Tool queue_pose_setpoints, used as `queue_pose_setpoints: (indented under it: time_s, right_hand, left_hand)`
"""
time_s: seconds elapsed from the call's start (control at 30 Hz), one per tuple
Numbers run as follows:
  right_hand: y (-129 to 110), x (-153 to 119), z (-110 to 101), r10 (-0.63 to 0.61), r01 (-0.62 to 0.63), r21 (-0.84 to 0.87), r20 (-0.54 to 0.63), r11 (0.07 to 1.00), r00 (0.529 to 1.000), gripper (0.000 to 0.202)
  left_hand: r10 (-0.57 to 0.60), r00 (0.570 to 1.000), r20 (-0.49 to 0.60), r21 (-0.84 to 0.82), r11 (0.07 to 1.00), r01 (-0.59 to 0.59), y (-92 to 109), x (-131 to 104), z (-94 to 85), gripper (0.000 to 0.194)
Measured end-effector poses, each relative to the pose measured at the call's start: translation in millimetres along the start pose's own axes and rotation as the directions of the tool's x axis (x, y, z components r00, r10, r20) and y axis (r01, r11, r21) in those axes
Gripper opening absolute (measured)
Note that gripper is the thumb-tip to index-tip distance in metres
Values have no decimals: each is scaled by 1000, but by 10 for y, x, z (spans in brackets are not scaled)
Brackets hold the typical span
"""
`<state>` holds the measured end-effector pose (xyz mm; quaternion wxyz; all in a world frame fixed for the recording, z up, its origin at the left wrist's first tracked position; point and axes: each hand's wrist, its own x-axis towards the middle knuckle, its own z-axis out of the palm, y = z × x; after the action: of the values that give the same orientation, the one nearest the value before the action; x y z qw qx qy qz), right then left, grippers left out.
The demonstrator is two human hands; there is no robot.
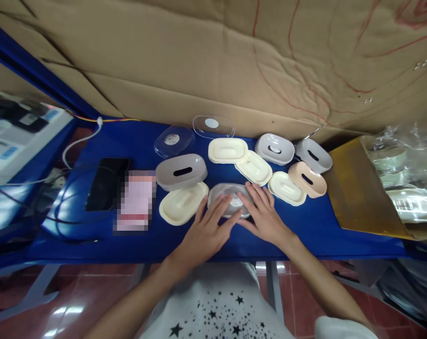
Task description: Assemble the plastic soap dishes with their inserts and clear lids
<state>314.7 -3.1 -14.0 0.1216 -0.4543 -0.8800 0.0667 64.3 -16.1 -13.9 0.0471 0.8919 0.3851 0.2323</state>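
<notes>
A clear oval lid with a round sticker (235,201) lies on a greyish piece near the front of the blue table. My left hand (208,229) rests on its left part, fingers spread. On its right part lies my right hand (264,212), also with spread fingers. Left of them is a cream oval tray (183,205), below a grey slotted box (181,172). Behind and to the right are more cream trays (253,167), a grey box (275,149), another grey box (314,156) and a peach slotted box (307,179).
Two clear lids (174,141) lie at the back. A dark phone (106,184), cables and a blurred pink paper (135,200) are at the left. At the right stands an open carton (355,188) with plastic-wrapped pieces. Brown cardboard (185,56) covers the back.
</notes>
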Motion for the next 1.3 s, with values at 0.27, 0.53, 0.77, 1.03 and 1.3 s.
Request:
queue_pose_setpoints:
  time_s: [0.27,0.53,0.77,1.03,1.3]
  right_hand:
    - [831,325,-339,243,-280,-155,-220,947,945,55]
    - [1258,524,-365,288,-355,-256,-265,899,920,31]
    - [858,156,-597,182,-292,-172,-469,941,864,29]
    - [504,-379,-361,121,-214,-250,-340,944,933,39]
    - [798,41,-362,192,-277,-223,-341,934,920,33]
  left_hand:
    - [-85,996,38,52,995,83,-101,276,33,57]
    - [-146,989,7,5,989,146,-55,325,-86,69]
    - [7,1000,4,-106,994,-7,198,212,-189,44]
    - [76,997,17,-180,981,-72,205,186,-78,39]
    - [119,987,106,-204,974,-95,248,148,-62,33]
